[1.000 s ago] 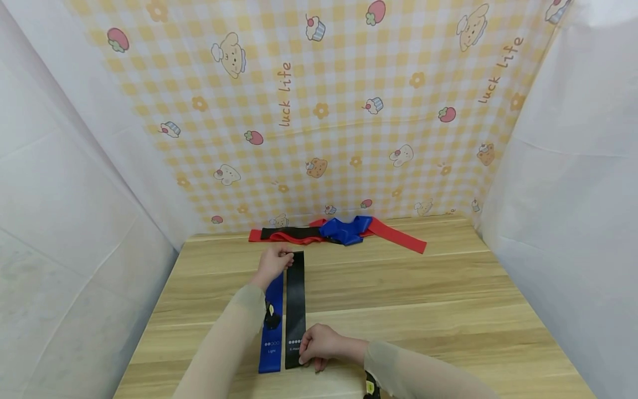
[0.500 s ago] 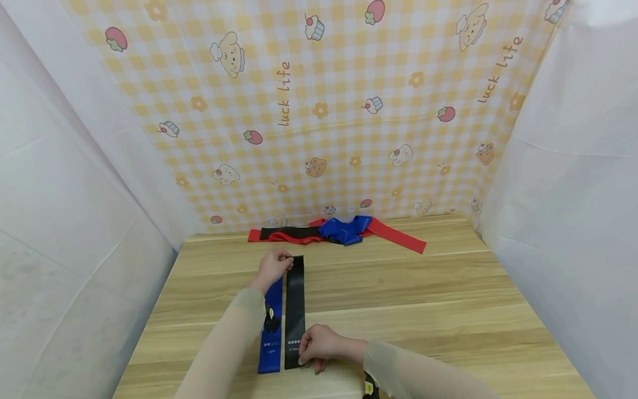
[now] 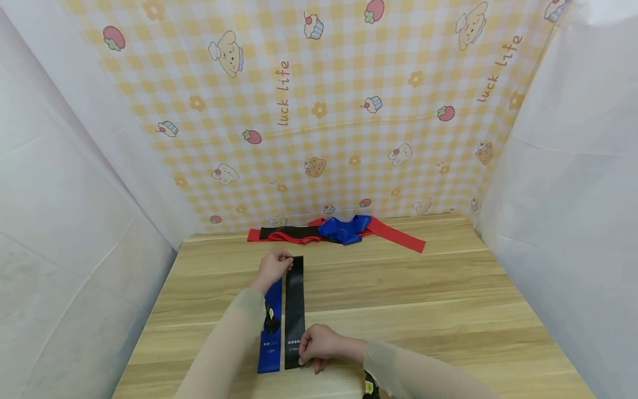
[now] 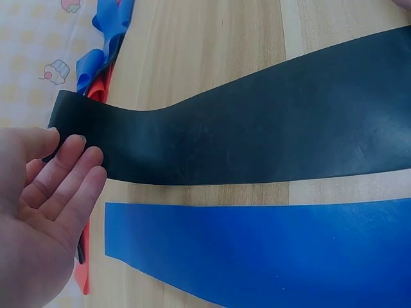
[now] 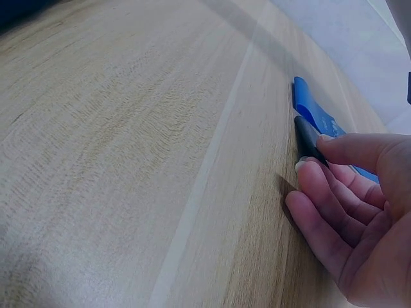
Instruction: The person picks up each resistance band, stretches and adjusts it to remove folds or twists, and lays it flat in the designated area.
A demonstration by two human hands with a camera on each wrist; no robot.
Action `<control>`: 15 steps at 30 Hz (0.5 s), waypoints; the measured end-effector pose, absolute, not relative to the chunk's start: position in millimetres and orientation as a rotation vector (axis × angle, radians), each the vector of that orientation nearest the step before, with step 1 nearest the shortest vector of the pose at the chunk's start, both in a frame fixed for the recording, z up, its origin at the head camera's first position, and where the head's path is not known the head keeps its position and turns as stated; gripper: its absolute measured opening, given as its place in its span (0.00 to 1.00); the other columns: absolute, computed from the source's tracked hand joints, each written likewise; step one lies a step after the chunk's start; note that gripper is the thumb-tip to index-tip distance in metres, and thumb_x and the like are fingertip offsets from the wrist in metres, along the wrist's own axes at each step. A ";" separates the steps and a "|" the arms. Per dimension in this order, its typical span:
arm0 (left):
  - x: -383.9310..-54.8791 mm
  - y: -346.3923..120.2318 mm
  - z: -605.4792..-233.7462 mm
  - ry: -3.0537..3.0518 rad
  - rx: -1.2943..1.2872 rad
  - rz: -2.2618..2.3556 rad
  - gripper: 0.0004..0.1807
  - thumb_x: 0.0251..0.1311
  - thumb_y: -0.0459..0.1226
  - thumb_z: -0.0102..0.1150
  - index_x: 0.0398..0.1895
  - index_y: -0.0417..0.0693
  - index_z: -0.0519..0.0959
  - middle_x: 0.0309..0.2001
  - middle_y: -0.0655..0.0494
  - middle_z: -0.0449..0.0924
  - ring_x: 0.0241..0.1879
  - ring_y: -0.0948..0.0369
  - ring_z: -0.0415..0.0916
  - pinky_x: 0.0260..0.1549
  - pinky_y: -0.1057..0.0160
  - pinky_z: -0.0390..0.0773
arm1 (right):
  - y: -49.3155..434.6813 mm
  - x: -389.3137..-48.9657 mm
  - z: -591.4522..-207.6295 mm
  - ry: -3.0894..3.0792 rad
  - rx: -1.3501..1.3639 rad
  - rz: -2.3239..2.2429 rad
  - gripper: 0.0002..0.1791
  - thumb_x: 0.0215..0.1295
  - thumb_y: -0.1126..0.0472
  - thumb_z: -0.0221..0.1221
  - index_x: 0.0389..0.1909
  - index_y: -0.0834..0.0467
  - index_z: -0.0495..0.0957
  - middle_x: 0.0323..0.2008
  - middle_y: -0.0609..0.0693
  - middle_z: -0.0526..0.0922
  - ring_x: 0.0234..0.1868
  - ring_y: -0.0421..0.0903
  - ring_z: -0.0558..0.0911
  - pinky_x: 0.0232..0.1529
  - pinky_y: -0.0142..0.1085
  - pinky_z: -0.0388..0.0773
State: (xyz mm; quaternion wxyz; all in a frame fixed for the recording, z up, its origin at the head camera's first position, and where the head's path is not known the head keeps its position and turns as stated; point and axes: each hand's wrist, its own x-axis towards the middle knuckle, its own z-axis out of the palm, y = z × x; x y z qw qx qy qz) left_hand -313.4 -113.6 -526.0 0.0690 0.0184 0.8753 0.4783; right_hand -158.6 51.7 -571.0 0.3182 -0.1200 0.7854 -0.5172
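Observation:
A black resistance band [image 3: 295,299] lies lengthwise in front of me, white dots and lettering near its close end. My left hand [image 3: 272,267] pinches the far end, which curves upward in the left wrist view. At the near right corner, my right hand [image 3: 321,342] pinches the band between thumb and finger; the right wrist view shows the black edge [image 5: 310,138] in that grip. Just left of it, a blue resistance band [image 3: 270,357] marked "Light" runs parallel, partly hidden under my left forearm.
Along the back of the wooden table [image 3: 399,305] lies a loose heap of bands: a red band [image 3: 399,235], a crumpled blue band [image 3: 344,230] and a black band [image 3: 289,231]. A checked cloth [image 3: 319,138] hangs behind, with white sheets [image 3: 558,183] at both sides.
Between one second and half a second ago, the black band's far end came slightly toward me with my left hand. My right hand has stayed at the near end.

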 end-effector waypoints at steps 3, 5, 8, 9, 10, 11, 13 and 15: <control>-313.4 -113.2 -525.5 2.625 0.054 1.452 0.09 0.67 0.32 0.56 0.45 0.37 0.80 0.35 0.47 0.83 0.36 0.51 0.82 0.36 0.54 0.81 | 52.8 -158.6 -570.4 2.068 -0.316 -1.357 0.09 0.50 0.71 0.69 0.20 0.58 0.79 0.15 0.52 0.81 0.08 0.38 0.72 0.09 0.32 0.73; -313.1 -113.2 -525.6 2.621 0.056 1.457 0.09 0.67 0.32 0.55 0.46 0.36 0.79 0.35 0.47 0.82 0.37 0.50 0.81 0.37 0.53 0.81 | 53.3 -158.6 -570.7 2.071 -0.315 -1.355 0.08 0.50 0.71 0.69 0.20 0.58 0.79 0.15 0.53 0.82 0.08 0.38 0.72 0.09 0.33 0.73; -312.9 -113.1 -526.4 2.622 0.058 1.458 0.09 0.67 0.32 0.55 0.46 0.36 0.79 0.35 0.47 0.82 0.36 0.50 0.82 0.35 0.55 0.81 | 53.6 -158.0 -570.8 2.073 -0.313 -1.352 0.08 0.50 0.71 0.69 0.20 0.59 0.79 0.15 0.54 0.82 0.08 0.38 0.72 0.09 0.33 0.73; -312.8 -113.1 -526.8 2.624 0.059 1.456 0.09 0.67 0.32 0.55 0.46 0.36 0.79 0.35 0.47 0.82 0.36 0.51 0.82 0.34 0.56 0.81 | 53.7 -157.7 -570.8 2.075 -0.312 -1.353 0.08 0.50 0.71 0.69 0.20 0.58 0.79 0.15 0.53 0.82 0.08 0.38 0.72 0.09 0.33 0.73; -312.8 -113.1 -527.2 2.623 0.057 1.455 0.09 0.66 0.31 0.55 0.46 0.36 0.79 0.35 0.47 0.82 0.36 0.51 0.82 0.34 0.57 0.81 | 53.6 -157.6 -571.3 2.077 -0.312 -1.353 0.09 0.50 0.71 0.69 0.20 0.58 0.79 0.15 0.53 0.82 0.07 0.38 0.72 0.09 0.32 0.73; -312.6 -113.2 -527.6 2.620 0.057 1.456 0.09 0.66 0.31 0.55 0.46 0.36 0.79 0.35 0.47 0.82 0.35 0.51 0.81 0.33 0.57 0.81 | 53.6 -157.5 -571.3 2.077 -0.312 -1.353 0.09 0.50 0.71 0.69 0.20 0.58 0.79 0.15 0.53 0.82 0.07 0.38 0.72 0.09 0.32 0.73; -312.5 -113.2 -528.8 2.614 0.056 1.457 0.09 0.66 0.30 0.55 0.46 0.36 0.79 0.35 0.47 0.82 0.34 0.52 0.81 0.32 0.58 0.81 | 53.7 -157.3 -571.6 2.080 -0.315 -1.355 0.09 0.50 0.71 0.69 0.20 0.58 0.79 0.15 0.53 0.82 0.07 0.38 0.72 0.09 0.31 0.72; -311.9 -112.9 -529.9 2.606 0.047 1.463 0.10 0.65 0.30 0.55 0.47 0.35 0.79 0.35 0.47 0.82 0.34 0.53 0.81 0.33 0.57 0.82 | 53.7 -157.2 -572.0 2.085 -0.315 -1.356 0.09 0.50 0.71 0.69 0.19 0.58 0.80 0.14 0.52 0.81 0.07 0.38 0.72 0.08 0.31 0.72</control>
